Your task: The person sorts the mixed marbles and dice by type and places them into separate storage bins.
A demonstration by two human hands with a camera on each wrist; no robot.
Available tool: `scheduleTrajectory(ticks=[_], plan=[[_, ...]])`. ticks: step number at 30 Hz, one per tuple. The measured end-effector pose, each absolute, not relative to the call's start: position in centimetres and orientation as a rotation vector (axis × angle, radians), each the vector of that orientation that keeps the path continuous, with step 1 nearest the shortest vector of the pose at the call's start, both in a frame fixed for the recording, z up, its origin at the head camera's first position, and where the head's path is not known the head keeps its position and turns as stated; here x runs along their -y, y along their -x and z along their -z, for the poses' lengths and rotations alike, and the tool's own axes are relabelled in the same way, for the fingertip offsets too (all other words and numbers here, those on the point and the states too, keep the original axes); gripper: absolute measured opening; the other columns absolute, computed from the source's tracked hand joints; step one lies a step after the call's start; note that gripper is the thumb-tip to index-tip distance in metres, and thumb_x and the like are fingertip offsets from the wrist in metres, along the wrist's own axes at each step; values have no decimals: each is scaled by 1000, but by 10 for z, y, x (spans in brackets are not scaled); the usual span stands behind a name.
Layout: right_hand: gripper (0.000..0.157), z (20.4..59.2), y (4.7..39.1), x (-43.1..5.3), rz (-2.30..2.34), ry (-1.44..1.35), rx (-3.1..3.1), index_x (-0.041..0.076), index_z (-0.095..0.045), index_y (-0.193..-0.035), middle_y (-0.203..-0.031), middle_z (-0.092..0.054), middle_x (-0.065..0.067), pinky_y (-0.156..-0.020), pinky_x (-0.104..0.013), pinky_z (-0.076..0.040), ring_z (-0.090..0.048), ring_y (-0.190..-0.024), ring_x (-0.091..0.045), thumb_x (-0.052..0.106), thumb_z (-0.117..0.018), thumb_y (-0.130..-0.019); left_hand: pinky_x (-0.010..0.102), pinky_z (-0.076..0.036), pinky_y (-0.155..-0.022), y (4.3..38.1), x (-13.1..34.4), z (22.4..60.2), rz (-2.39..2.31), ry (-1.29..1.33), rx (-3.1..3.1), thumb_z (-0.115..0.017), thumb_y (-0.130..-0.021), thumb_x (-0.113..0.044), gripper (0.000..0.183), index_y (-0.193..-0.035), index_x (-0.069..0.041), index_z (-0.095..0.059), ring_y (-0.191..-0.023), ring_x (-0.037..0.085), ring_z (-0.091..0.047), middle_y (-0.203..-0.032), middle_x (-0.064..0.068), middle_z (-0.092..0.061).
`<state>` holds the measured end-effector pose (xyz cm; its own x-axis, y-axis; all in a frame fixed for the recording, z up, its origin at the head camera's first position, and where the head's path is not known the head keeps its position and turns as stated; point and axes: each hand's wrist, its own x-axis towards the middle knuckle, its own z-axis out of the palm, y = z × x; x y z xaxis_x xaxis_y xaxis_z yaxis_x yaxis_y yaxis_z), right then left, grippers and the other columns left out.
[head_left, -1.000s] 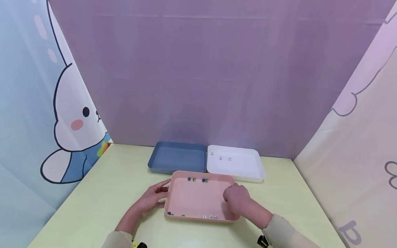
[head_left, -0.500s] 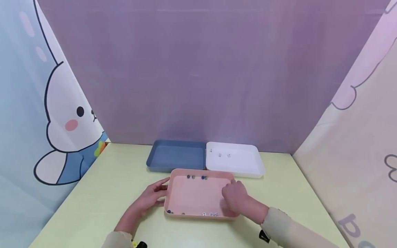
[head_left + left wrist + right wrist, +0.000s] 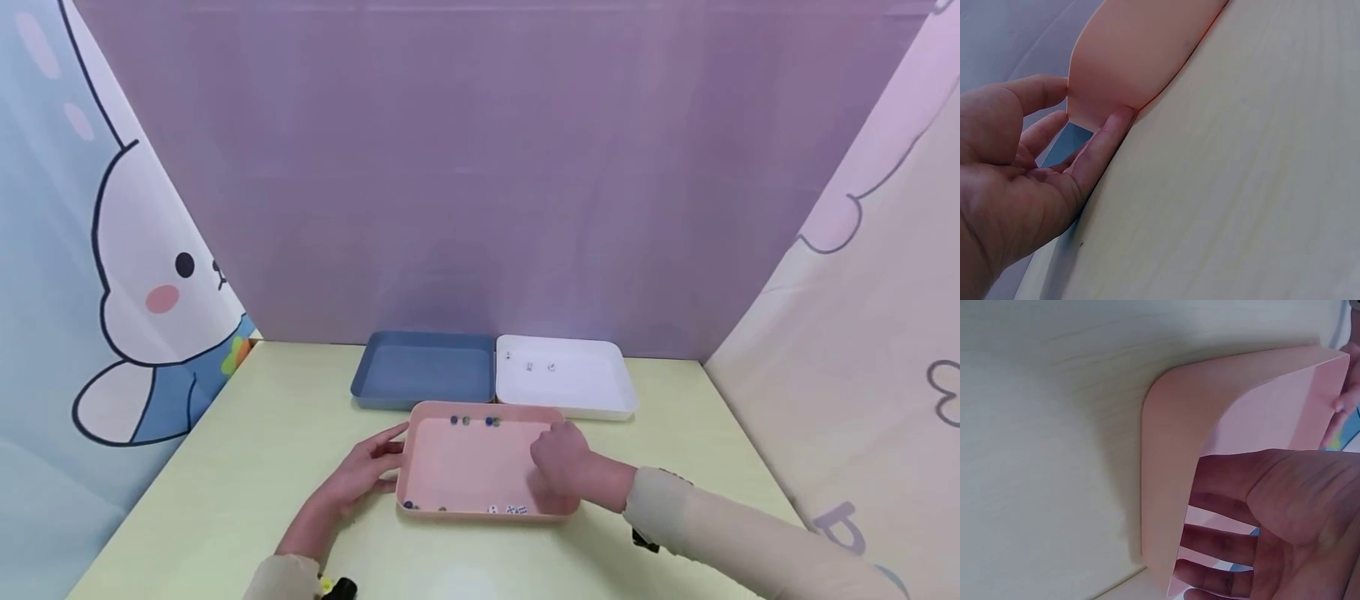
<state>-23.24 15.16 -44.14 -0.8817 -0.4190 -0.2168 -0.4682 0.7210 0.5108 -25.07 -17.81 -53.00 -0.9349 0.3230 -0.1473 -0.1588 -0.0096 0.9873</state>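
Note:
A pink tray (image 3: 472, 467) lies on the table. Small blue and green marbles (image 3: 489, 422) sit along its far side, with another dark blue marble (image 3: 408, 505) in the near left corner. White dice (image 3: 517, 509) lie by its near wall. My left hand (image 3: 364, 468) rests its fairly straight fingers and thumb (image 3: 1113, 128) against the tray's left wall. My right hand (image 3: 564, 458) reaches into the tray's right end with bent fingers. In the right wrist view the tray wall (image 3: 1172, 450) hides its fingertips, so anything held there cannot be seen.
Behind the pink tray stand a blue tray (image 3: 423, 371) on the left and a white tray (image 3: 566, 379) on the right, side by side. A few small dice (image 3: 529, 367) lie in the white one. A purple cloth (image 3: 465, 167) hangs behind the table.
The whole head view has shifted slightly, with trays and hands higher in the picture. My right forearm has swung a little; both hands stay at the pink tray.

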Motion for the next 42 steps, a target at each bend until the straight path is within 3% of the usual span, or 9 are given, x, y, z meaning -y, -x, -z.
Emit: scheduleTrajectory(ticks=[8, 14, 19, 23, 26, 31, 34, 38, 42], plan=[[16, 439, 229, -150, -949, 837, -2783, 16, -61, -71, -65, -53, 2, -66, -32, -44, -44, -64, -15, 22, -75, -77, 44, -55, -80, 251, 177, 529, -2025, -173, -1930, -62, -96, -13, 60, -151, -16, -38, -112, 30, -53, -130, 21, -48], [17, 431, 227, -150, -896, 889, -2775, 16, -66, -76, -74, -53, 2, -80, -33, -38, -41, -77, -18, 23, -81, -71, 45, -55, -80, 248, 178, 531, -2031, -176, -1917, -62, -96, -12, 60, -151, -15, -37, -110, 29, -55, -130, 21, -48], [16, 425, 232, -158, -592, 1023, -2836, 21, -65, -66, -79, -51, 4, -91, -39, -37, -41, -86, -20, 15, -73, -78, 46, -55, -81, 247, 177, 532, -2041, -205, -1888, -60, -97, -10, 60, -152, -15, -35, -110, 29, -56, -131, 23, -47], [17, 423, 240, -168, -232, 1206, -2883, 23, -69, -66, -101, -64, -2, -98, -51, -38, -50, -111, -29, 12, -72, -78, 46, -55, -81, 248, 177, 531, -2044, -223, -1884, -59, -97, -9, 60, -152, -15, -35, -110, 30, -56, -131, 24, -47], [5, 421, 246, -173, 33, 1265, -2894, 21, -75, -75, -124, -61, -13, -101, -59, -35, -43, -127, -42, 16, -77, -76, 45, -55, -81, 248, 177, 531, -2042, -218, -1895, -59, -97, -10, 59, -151, -16, -36, -109, 30, -56, -130, 23, -48], [10, 423, 253, -178, 355, 1248, -2919, 22, -75, -80, -138, -52, -19, -104, -63, -28, -34, -134, -46, 23, -82, -74, 45, -55, -80, 248, 179, 530, -2045, -213, -1897, -61, -97, -11, 60, -151, -15, -37, -109, 29, -55, -130, 22, -48], [12, 429, 257, -180, 530, 1214, -2945, 21, -76, -79, -127, -61, -14, -107, -64, -23, -33, -136, -43, 21, -85, -72, 45, -55, -80, 246, 179, 531, -2049, -214, -1888, -60, -97, -11, 61, -152, -13, -35, -109, 29, -56, -131, 23, -48], [14, 438, 262, -183, 819, 1004, -2982, 22, -76, -79, -131, -59, -13, -108, -65, -19, -30, -137, -43, 17, -86, -72, 45, -56, -79, 245, 178, 530, -2047, -228, -1884, -60, -97, -10, 61, -152, -11, -34, -109, 29, -56, -132, 25, -46], [13, 441, 268, -187, 1065, 800, -2981, 24, -75, -78, -144, -45, -18, -108, -62, -23, -30, -137, -43, 16, -85, -74, 44, -56, -78, 248, 177, 530, -2041, -240, -1893, -60, -97, -9, 60, -152, -10, -34, -108, 28, -57, -131, 25, -47]])
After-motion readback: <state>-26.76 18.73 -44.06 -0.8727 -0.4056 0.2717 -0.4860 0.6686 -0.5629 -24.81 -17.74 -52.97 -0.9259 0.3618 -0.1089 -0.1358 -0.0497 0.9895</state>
